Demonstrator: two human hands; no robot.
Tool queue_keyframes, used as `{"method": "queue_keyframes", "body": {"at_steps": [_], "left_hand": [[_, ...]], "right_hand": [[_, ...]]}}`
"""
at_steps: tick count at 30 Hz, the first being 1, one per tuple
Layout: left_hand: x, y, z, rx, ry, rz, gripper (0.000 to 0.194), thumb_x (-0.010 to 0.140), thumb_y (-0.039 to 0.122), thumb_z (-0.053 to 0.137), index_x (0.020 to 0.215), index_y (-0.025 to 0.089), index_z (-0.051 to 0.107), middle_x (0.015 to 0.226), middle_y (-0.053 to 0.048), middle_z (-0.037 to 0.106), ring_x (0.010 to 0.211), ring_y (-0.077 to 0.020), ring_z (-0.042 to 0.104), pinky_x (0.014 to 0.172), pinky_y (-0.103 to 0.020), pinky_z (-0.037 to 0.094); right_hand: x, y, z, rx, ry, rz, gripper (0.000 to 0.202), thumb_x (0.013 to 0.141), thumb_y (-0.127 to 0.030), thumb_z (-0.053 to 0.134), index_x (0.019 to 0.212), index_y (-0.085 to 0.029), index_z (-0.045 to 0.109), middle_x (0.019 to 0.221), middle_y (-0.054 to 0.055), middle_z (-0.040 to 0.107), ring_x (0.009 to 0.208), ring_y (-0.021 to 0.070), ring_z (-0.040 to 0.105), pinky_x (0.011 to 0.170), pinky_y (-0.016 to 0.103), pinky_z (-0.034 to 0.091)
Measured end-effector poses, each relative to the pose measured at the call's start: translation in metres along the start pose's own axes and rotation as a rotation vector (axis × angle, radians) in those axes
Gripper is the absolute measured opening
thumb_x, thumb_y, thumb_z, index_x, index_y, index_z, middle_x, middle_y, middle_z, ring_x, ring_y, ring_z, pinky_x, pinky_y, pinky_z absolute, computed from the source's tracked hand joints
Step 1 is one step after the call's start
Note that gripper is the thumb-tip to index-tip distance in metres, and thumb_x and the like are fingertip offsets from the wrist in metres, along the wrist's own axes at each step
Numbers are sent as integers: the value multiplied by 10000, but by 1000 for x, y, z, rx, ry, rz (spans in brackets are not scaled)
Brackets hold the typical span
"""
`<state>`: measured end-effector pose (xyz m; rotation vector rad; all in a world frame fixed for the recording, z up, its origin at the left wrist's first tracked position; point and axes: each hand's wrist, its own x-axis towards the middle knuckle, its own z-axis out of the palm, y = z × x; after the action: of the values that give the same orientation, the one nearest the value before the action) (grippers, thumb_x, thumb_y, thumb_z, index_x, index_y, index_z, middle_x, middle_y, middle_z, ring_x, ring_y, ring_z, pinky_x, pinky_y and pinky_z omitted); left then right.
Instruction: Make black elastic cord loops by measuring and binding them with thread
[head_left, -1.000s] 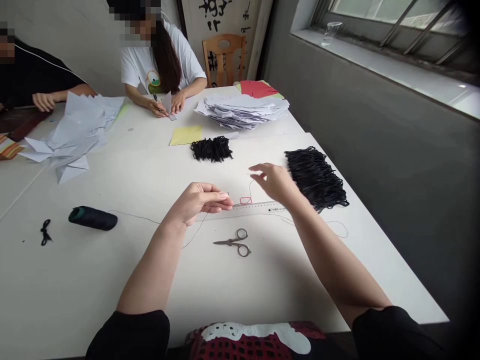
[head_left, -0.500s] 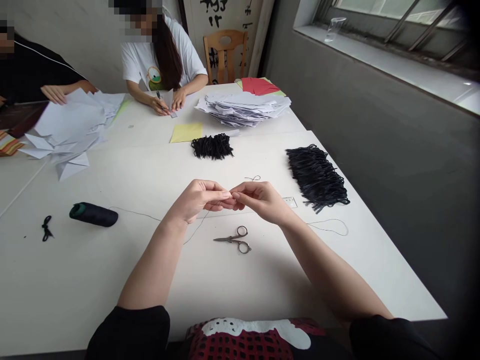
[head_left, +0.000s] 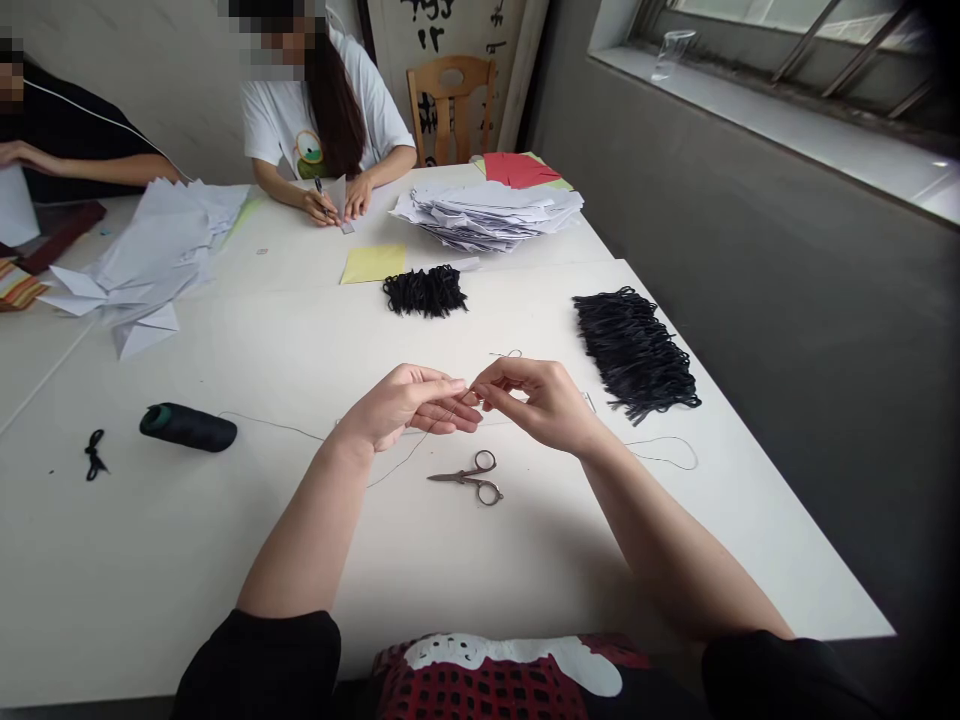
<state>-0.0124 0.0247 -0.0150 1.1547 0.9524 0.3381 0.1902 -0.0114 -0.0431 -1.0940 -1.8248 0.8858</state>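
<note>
My right hand [head_left: 529, 400] is closed in a pinch on a thin dark thread [head_left: 401, 463]; any needle at the fingertips is too small to make out. Beside it my left hand [head_left: 416, 408] has its thumb raised off outstretched fingers, and the thread crosses them. Below both hands lie metal scissors [head_left: 469, 478], blades pointing left and slightly parted. To the left rests a spool of black thread [head_left: 189, 427], its line trailing toward my left wrist. A loop of thread [head_left: 664, 453] shows past my right forearm.
Bundled black cord loops lie in a small pile [head_left: 425, 291] ahead and a larger pile [head_left: 636, 352] at right. A single black cord knot [head_left: 94, 455] is at far left. Paper stacks [head_left: 487, 215] stand farther back. Two people sit across; one holds a pen [head_left: 321, 190].
My right hand has drawn slightly right, away from my left fingertips. My left thumb and fingers have parted. At far left, a person's hand has moved back from the papers.
</note>
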Motion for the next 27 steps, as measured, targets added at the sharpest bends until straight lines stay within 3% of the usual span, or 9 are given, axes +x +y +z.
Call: {"method": "queue_keyframes", "body": {"at_steps": [8,16,19,21,24,27], "left_hand": [[3,-1,3,3,36,-9,251,736,412,792,798,173,746,843,-81,768,808,-184,733,685,-224,526],[5,-2,2,7,73,5,233,744,392,777,782,166,733,832,-82,764,811,-192,730,727,-256,532],[5,-3,0,3,106,43,230,748,389,771,778,164,731,828,-78,764,821,-189,729,742,-259,534],[4,-3,-1,9,131,67,236,748,392,771,778,161,733,837,-79,765,837,-190,726,744,-258,535],[3,-4,-3,30,163,92,249,742,397,773,776,154,736,843,-87,764,832,-195,723,746,-268,541],[2,-4,-3,33,188,104,246,742,393,773,777,152,735,827,-87,762,807,-193,722,742,-275,546]], "right_hand": [[-1,-3,-6,-53,14,-26,107,880,-198,573,833,-167,664,772,18,694,688,126,636,630,245,486],[1,-4,-12,-99,42,-24,148,919,-275,576,879,-169,670,817,40,696,708,135,647,634,250,503],[-6,-10,-9,-275,174,-65,223,921,-318,608,1086,-173,645,1031,76,676,705,120,638,624,250,511],[-18,-12,-1,-438,208,-141,220,942,-294,588,1111,-159,627,1023,84,667,678,117,620,611,255,503],[-47,-6,19,-652,-18,-258,176,986,-202,479,966,-140,643,855,78,669,668,151,619,590,277,497],[-80,11,43,-835,-215,-303,237,968,-113,438,1094,-116,639,995,125,681,699,184,639,575,316,526]]}}
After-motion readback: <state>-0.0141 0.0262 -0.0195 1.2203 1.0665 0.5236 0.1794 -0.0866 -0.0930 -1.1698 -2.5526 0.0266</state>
